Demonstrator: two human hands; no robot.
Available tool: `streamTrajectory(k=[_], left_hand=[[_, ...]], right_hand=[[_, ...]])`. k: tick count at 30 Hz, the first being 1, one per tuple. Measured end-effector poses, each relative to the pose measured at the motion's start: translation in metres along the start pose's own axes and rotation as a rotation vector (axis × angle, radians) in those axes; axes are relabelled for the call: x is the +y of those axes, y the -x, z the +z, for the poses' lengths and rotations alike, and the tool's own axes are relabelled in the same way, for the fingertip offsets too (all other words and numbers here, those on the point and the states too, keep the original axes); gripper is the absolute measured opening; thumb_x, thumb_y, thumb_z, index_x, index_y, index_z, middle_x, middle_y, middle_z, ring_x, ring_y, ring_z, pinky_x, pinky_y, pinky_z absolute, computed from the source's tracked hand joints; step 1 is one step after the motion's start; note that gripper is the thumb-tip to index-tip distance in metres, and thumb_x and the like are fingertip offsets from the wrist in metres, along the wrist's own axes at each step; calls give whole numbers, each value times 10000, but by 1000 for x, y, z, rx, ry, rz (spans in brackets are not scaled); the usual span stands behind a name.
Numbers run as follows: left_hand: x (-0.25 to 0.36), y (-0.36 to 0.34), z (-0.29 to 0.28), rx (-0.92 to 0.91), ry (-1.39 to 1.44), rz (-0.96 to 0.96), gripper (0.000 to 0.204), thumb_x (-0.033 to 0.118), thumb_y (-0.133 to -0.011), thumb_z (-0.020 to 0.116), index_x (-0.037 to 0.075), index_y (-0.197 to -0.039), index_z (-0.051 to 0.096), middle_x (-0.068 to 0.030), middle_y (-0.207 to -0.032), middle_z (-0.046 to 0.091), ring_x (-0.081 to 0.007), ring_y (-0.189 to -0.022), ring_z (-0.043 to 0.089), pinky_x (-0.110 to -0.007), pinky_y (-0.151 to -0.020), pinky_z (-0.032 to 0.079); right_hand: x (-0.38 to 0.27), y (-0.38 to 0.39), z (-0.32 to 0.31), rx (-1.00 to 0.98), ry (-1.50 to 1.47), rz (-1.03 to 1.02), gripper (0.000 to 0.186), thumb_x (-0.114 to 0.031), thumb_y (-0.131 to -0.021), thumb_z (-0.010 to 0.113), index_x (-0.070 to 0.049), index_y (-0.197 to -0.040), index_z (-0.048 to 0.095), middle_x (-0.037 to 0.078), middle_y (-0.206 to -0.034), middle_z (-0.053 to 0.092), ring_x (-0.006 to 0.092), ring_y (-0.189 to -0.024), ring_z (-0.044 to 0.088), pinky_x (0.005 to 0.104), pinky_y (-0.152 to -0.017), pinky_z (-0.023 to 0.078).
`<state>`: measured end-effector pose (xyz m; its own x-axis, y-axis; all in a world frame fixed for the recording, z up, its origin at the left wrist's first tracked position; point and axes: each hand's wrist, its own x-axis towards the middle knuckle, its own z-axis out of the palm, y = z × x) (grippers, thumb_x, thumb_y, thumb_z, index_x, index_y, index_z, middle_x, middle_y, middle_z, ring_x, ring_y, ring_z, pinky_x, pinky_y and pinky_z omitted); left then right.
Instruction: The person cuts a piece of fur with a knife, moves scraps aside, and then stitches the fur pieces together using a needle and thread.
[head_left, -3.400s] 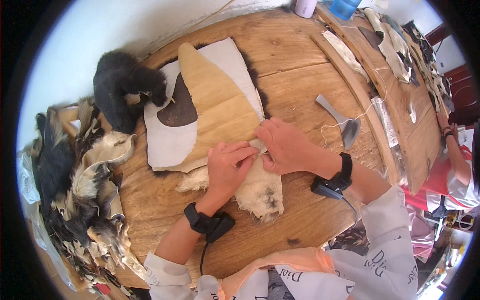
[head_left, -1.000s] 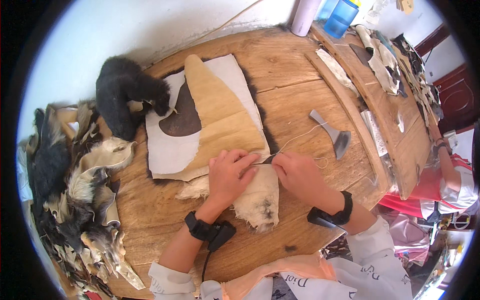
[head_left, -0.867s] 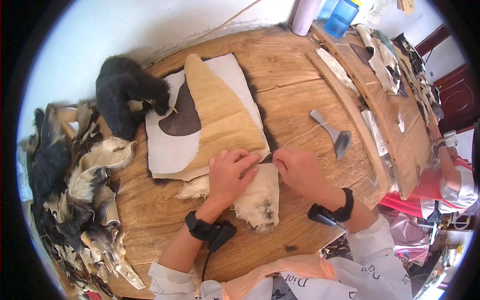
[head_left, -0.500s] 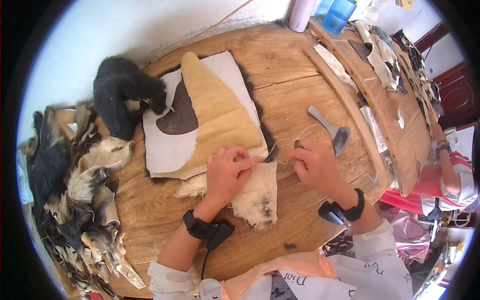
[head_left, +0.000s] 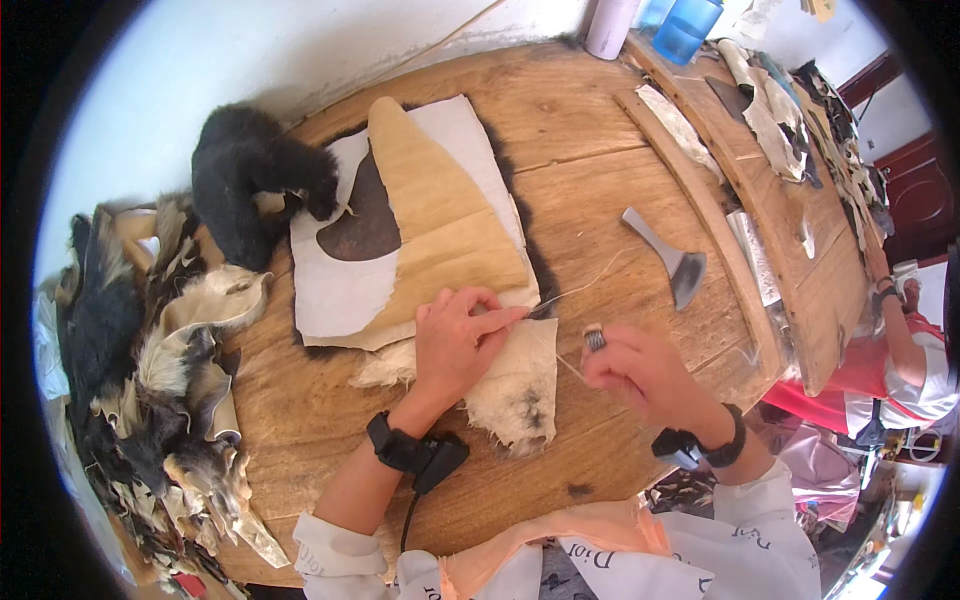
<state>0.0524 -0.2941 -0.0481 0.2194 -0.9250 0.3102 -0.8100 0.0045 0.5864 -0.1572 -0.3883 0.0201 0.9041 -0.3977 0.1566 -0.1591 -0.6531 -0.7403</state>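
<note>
My left hand [head_left: 462, 340] is closed, thumb and index finger pinched at the edge where a cream hide piece [head_left: 515, 390] with a dark patch meets the larger white-backed, black-furred hide [head_left: 462, 125]. A pale thread [head_left: 597, 280] runs from near that fingertip out over the wood. To the right, my right hand [head_left: 645, 372] is curled with a ringed band [head_left: 595, 340] on a finger, and a strand of thread shows at its fingertips. Whether it also holds a needle I cannot tell. A tan pattern sheet [head_left: 445, 220] and a dark brown piece [head_left: 368, 225] lie on the white backing.
A wide-bladed hand knife [head_left: 685, 277] lies right of the hides on the wooden table [head_left: 570, 120]. Fur scraps [head_left: 160, 400] heap along the left; a black fur piece [head_left: 235, 180] sits behind. Wooden strips [head_left: 700, 220] cross the right side. Another person's arm [head_left: 895, 325] appears far right.
My right hand has moved down and slightly right, away from the seam, its wrist turning and the thread strand following. My left hand stays at the hide edge.
</note>
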Motion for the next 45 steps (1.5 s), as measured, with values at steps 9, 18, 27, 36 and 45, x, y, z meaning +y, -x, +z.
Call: streamTrajectory(k=[9, 18, 27, 36, 45], left_hand=[[-1, 1, 1, 7, -6, -4, 164, 180, -733, 664, 279, -855, 709, 86, -813, 546, -148, -750, 489, -325, -651, 311], [1, 0, 2, 24, -9, 2, 150, 169, -724, 663, 268, -828, 707, 83, -815, 548, -151, -754, 494, -330, -649, 318], [-2, 1, 1, -6, 40, -4, 224, 100, -697, 659, 217, -878, 718, 28, -832, 586, -174, -722, 515, -320, -630, 353], [-1, 1, 2, -10, 8, -13, 160, 170, -729, 663, 267, -846, 711, 81, -837, 553, -148, -766, 494, -332, -670, 321], [11, 0, -16, 8, -45, 238, 160, 149, -699, 691, 201, -849, 711, 31, -772, 560, -185, -764, 501, -338, -681, 349]], right_hand=[[-36, 3, -13, -32, -74, -260, 271, 1, -658, 608, -114, -902, 633, 59, -650, 454, 240, -557, 498, 331, -458, 386], [-55, 9, -31, 20, -207, -438, 268, -14, -660, 607, -66, -920, 646, 35, -619, 362, 213, -498, 418, 304, -414, 315], [-66, 16, -38, 21, -339, -477, 126, 1, -716, 672, -98, -792, 686, 18, -599, 482, 192, -506, 523, 289, -401, 367], [-69, 14, -43, -65, -522, -446, 114, -1, -735, 644, -75, -809, 688, 38, -619, 515, 200, -551, 539, 302, -434, 381], [-39, -26, -7, 98, -13, -260, 190, -26, -685, 606, -64, -870, 626, 88, -642, 444, 275, -592, 501, 351, -520, 420]])
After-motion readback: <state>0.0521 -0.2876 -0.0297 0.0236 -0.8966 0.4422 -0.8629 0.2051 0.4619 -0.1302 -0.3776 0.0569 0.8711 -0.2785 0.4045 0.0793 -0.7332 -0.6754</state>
